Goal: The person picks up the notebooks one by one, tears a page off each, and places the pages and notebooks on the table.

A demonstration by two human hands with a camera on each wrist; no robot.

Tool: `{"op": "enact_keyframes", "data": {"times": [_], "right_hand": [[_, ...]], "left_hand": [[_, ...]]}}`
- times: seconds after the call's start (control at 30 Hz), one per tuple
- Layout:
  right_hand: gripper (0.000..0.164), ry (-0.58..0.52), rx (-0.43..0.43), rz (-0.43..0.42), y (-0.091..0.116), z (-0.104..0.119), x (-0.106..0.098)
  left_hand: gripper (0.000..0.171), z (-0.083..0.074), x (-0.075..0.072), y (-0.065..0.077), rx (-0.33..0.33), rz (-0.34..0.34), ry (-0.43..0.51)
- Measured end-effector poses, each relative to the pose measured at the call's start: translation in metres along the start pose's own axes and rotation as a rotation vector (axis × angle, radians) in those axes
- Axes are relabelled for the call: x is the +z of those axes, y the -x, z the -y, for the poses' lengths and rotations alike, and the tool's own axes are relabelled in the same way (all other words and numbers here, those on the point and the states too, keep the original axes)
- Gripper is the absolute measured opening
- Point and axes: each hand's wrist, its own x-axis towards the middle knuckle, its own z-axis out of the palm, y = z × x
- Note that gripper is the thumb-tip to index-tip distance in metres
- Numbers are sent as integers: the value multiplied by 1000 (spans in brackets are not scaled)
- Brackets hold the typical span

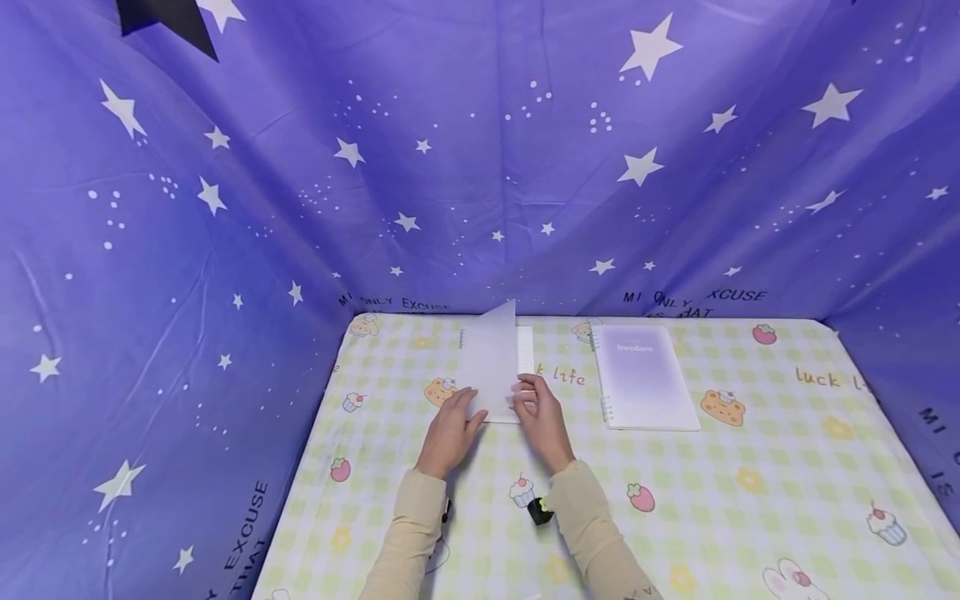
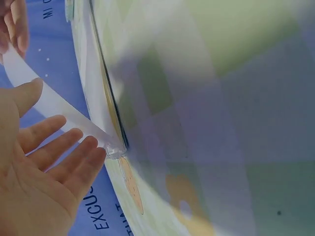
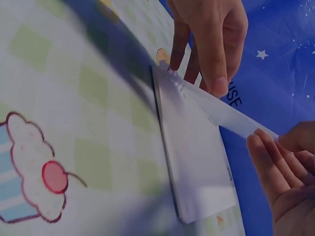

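Observation:
A ring-bound notebook point(image 1: 526, 354) lies at the back middle of the table, its pale translucent cover point(image 1: 490, 358) lifted on a slant. My right hand point(image 1: 543, 423) pinches the cover's free edge between thumb and fingers, which the right wrist view shows closely. Beside the ring binding, my left hand point(image 1: 447, 429) lies along the cover with fingers extended. The left wrist view has these fingers point(image 2: 81, 142) nearly straight at the cover's lower corner. White pages point(image 3: 192, 167) show under the raised cover in the right wrist view.
A second ring-bound notebook point(image 1: 647, 379) with a purple-white "freedom" cover lies closed to the right. A small black object point(image 1: 539, 510) is next to the right sleeve. The checked tablecloth point(image 1: 757, 467) meets a purple star-patterned curtain point(image 1: 465, 183) at the back and sides.

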Motion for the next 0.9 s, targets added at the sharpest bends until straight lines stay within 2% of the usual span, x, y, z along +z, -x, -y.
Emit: {"op": "enact_keyframes", "data": {"times": [0.07, 0.2, 0.3, 0.43, 0.67, 0.9], "right_hand": [[33, -32, -9, 12, 0, 3, 2], [34, -78, -27, 23, -3, -9, 8], [34, -76, -53, 15, -6, -18, 13], [36, -52, -55, 17, -7, -15, 17], [41, 21, -22, 45, -10, -1, 22], [47, 7, -89, 108, -7, 27, 25]], "left_hand": [[45, 0, -1, 0, -5, 3, 13], [47, -1, -2, 0, -5, 6, 7], [47, -3, -5, 0, 2, 9, 1], [45, -6, -10, 0, 1, 24, 10], [41, -6, -19, -3, 13, 22, 21], [38, -8, -27, -4, 49, -12, 22]]}}
